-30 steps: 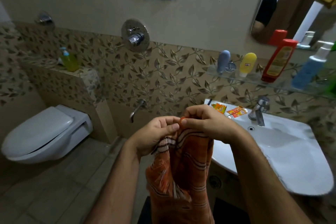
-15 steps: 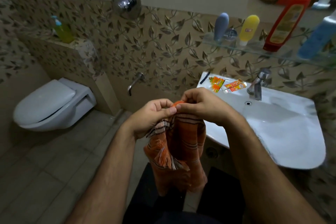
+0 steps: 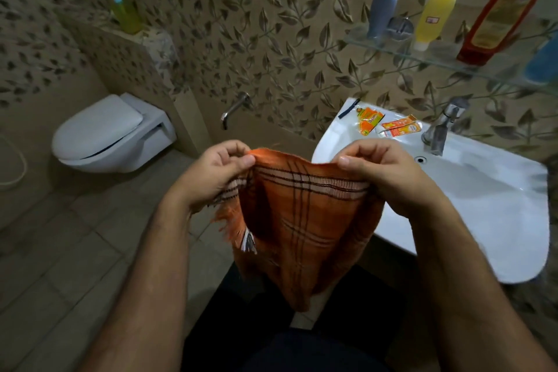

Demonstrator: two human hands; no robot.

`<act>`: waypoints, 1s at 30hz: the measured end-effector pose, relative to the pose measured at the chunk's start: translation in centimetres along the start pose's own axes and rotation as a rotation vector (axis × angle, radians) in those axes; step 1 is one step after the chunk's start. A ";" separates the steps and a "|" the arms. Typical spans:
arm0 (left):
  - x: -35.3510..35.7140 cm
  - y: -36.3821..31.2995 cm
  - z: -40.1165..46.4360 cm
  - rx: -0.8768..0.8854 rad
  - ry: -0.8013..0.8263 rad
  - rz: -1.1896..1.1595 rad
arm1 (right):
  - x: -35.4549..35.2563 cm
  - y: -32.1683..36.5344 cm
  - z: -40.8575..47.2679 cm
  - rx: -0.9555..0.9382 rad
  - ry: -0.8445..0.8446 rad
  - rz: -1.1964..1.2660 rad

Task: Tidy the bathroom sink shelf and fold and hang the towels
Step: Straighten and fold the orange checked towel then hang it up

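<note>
A: Both hands are up in front of the sink (image 3: 498,220), and they're holding the towel (image 3: 305,220) by its top edge.

B: Yes, the left hand (image 3: 211,175) is pinching one corner between thumb and curled fingers, and the right hand (image 3: 383,172) is pinching the other, fingers curled over the hem.

A: The orange checked cloth is hanging down between the forearms, with a fringed end dangling just under the left hand.

B: Behind it, two orange sachets (image 3: 388,125) are lying on the sink rim beside the tap (image 3: 440,130).

A: And on the glass shelf (image 3: 437,54) a grey tube (image 3: 382,9), a yellow tube (image 3: 434,18) and a red bottle (image 3: 507,9) are standing.

B: There's something blue at the shelf's right end, possibly another bottle; it's too blurred to tell.

A: The toilet (image 3: 105,133) is sitting well off to the left.
</note>
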State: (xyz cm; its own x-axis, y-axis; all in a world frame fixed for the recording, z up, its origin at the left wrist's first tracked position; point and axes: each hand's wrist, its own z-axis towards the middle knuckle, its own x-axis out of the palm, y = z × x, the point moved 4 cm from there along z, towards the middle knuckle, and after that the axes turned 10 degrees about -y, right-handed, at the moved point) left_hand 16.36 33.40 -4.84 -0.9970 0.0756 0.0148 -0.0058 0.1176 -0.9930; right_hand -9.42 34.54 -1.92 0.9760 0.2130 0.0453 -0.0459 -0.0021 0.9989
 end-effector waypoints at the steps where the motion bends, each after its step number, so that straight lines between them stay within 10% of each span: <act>1: 0.5 1.0 0.0 -0.016 -0.044 0.044 | 0.3 0.2 0.1 -0.022 -0.024 -0.013; 7: 3.4 5.5 -2.0 -0.090 -0.230 0.164 | 1.5 -2.1 0.4 -0.047 -0.162 -0.416; 15: 8.2 4.2 -3.4 0.036 0.030 0.051 | 3.8 -4.3 -0.9 -0.015 -0.127 -0.419; 30: 5.7 5.9 0.0 -0.016 -0.387 0.345 | -2.8 -2.8 -2.4 0.324 0.046 -0.588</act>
State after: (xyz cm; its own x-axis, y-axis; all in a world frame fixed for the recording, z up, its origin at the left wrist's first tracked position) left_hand 10.60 34.54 -10.58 -0.8962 -0.2585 -0.3606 0.3266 0.1658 -0.9305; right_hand -12.48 36.26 -4.89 0.8087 0.3097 -0.5001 0.5637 -0.1647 0.8094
